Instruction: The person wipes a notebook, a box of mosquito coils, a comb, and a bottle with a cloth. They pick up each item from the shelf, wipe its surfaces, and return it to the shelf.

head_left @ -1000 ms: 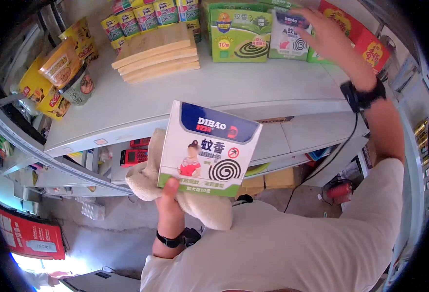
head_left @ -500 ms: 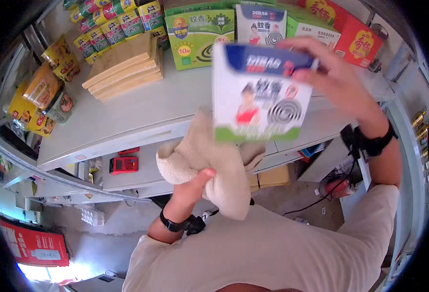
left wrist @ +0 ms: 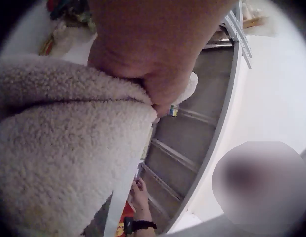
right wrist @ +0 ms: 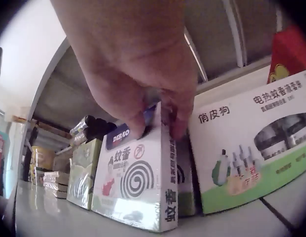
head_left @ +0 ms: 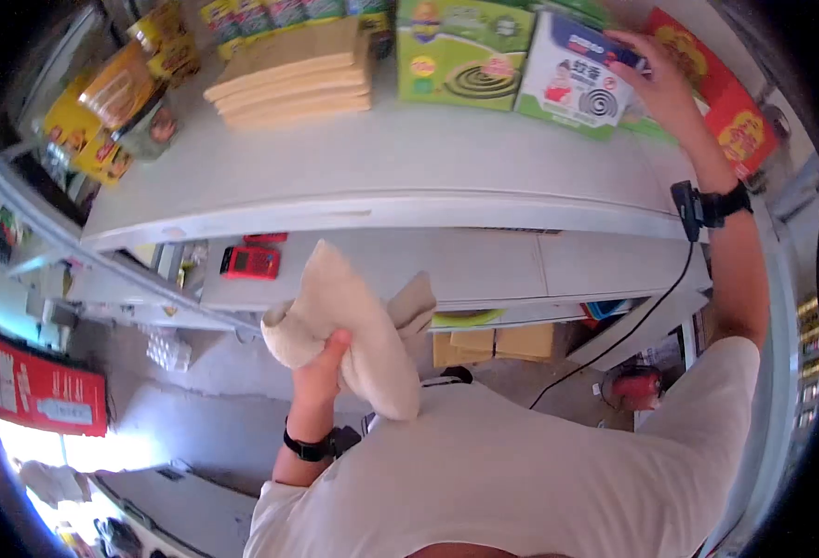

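My right hand grips the top right part of a white, blue and green mosquito coil box at the back of the upper shelf. In the right wrist view, thumb and fingers pinch the box across its front and back, with its lower edge at the shelf surface. Another box of like print shows partly behind it. My left hand holds a bunched cream cloth in front of the lower shelf, thumb on top. In the left wrist view the fluffy cloth hides most of the fingers.
A green mosquito coil box stands left of the held box, and a white-green box stands right of it. Red boxes, stacked wooden boards and noodle tubs share the shelf. Below lies a red calculator-like device.
The box passed from my left hand to my right, then moved up and back onto the upper shelf beside the green box. My left hand has kept the cloth.
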`<state>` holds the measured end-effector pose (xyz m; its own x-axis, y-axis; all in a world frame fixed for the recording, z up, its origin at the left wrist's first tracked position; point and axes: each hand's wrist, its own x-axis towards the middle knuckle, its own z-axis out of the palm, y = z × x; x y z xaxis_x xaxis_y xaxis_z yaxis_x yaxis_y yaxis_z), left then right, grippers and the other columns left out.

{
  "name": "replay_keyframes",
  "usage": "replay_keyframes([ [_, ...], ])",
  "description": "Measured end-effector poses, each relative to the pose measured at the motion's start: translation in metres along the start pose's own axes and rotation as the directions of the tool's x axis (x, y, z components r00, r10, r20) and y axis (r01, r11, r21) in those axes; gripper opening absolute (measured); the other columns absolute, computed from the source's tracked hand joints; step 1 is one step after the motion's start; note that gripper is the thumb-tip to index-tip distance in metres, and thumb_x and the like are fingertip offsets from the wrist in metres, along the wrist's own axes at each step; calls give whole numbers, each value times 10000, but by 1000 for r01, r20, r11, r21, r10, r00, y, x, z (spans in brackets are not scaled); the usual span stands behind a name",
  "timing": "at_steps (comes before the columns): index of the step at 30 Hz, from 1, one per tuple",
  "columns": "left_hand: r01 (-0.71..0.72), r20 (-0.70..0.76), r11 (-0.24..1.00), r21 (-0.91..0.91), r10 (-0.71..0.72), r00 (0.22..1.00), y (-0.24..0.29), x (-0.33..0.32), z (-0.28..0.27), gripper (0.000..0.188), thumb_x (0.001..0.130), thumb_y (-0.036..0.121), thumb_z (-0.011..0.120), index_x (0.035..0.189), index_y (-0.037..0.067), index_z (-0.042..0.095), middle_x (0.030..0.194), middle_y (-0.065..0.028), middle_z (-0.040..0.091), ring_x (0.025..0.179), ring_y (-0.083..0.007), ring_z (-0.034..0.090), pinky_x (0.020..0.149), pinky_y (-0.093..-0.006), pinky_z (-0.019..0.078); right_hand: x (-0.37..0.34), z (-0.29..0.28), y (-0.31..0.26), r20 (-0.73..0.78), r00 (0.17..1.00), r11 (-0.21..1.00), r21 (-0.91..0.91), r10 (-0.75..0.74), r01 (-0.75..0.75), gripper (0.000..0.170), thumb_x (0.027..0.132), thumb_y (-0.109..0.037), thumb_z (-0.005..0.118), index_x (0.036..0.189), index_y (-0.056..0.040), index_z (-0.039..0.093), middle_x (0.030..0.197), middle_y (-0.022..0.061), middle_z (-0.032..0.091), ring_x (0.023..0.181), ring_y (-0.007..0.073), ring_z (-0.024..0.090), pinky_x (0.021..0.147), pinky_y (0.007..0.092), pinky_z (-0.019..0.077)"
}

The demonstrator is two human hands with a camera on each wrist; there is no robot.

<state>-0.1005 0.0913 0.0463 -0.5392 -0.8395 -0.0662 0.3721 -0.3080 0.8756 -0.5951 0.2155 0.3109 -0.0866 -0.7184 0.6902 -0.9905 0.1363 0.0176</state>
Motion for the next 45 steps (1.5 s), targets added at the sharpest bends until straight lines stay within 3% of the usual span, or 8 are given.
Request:
replay_keyframes([
  [8, -81, -5, 989, 121, 82, 997, -7, -1, -30, 536, 828, 47, 726, 1295, 19, 465, 1222, -83, 571, 1138, -196, 546, 976, -346, 461, 12, 3, -12, -121, 950, 852, -485, -288, 197, 501, 880, -219, 670, 1351, -141, 521, 1301, 158, 558, 1206, 328, 524, 1052, 391, 388],
  [13, -235, 313, 969, 83, 198, 929, 34, 16, -28, 521, 769, 94, 794, 1205, 47, 511, 1142, -61, 573, 1083, -173, 545, 935, -338, 454, -22, -9, -189, 52, 988, 989, 41, -145, 143, 628, 791, -235, 754, 1344, -70, 508, 1326, 153, 544, 1255, 300, 491, 1085, 386, 353],
  [16, -384, 609, 920, -71, 345, 714, 83, 37, 14, 493, 747, 115, 809, 1155, 61, 538, 1087, -64, 569, 1042, -185, 550, 893, -335, 448, -28, 11, -288, 438, 853, 820, 571, -283, -21, 835, 712, -364, 824, 1362, 8, 455, 1384, 188, 488, 1330, 306, 416, 1122, 424, 285],
  [19, -317, 542, 943, -102, 320, 777, 116, 36, 49, 493, 730, 184, 826, 1138, 68, 574, 1099, -92, 574, 1053, -227, 552, 902, -359, 436, -33, 59, -326, 417, 849, 647, 752, -324, -122, 794, 728, -347, 819, 1354, -11, 465, 1362, 161, 510, 1286, 296, 465, 1076, 421, 355],
  [25, -885, 478, 2, 466, 841, 254, 170, 106, -6, 406, 786, 248, 690, 1148, 76, 625, 1117, -103, 608, 1093, -349, 528, 969, -482, 370, -81, 5, -249, 464, 737, 626, 401, 490, -669, 491, 778, -50, 766, 1222, 30, 572, 1206, 109, 623, 1100, 183, 594, 929, 341, 493],
  [31, -470, 469, -316, 824, 845, 255, 167, 156, -65, 251, 808, 258, 607, 1012, 138, 693, 1056, -8, 654, 1035, -221, 555, 984, -423, 315, -16, 21, -285, 42, 986, 943, -303, 161, -141, 510, 783, -9, 665, 1277, 21, 541, 1279, 177, 581, 1197, 302, 553, 1035, 381, 407],
  [35, -496, 526, -384, 779, 830, 184, 166, 165, -72, 255, 823, 305, 582, 987, 147, 698, 1035, 5, 669, 988, -187, 573, 940, -399, 336, 15, 76, -370, 309, 951, 929, -356, 12, 104, 771, 620, 30, 681, 1348, -182, 540, 1303, 149, 525, 1203, 344, 507, 1023, 471, 389],
  [45, -485, 568, -447, 751, 813, 131, 163, 174, -76, 390, 992, 389, 413, 1001, 153, 725, 1029, 9, 704, 935, -195, 601, 915, -364, 361, 36, 140, -407, 21, 995, 990, -102, -94, 96, 638, 535, -159, 781, 1158, -174, 643, 1084, 75, 584, 972, 303, 586, 891, 459, 438],
])
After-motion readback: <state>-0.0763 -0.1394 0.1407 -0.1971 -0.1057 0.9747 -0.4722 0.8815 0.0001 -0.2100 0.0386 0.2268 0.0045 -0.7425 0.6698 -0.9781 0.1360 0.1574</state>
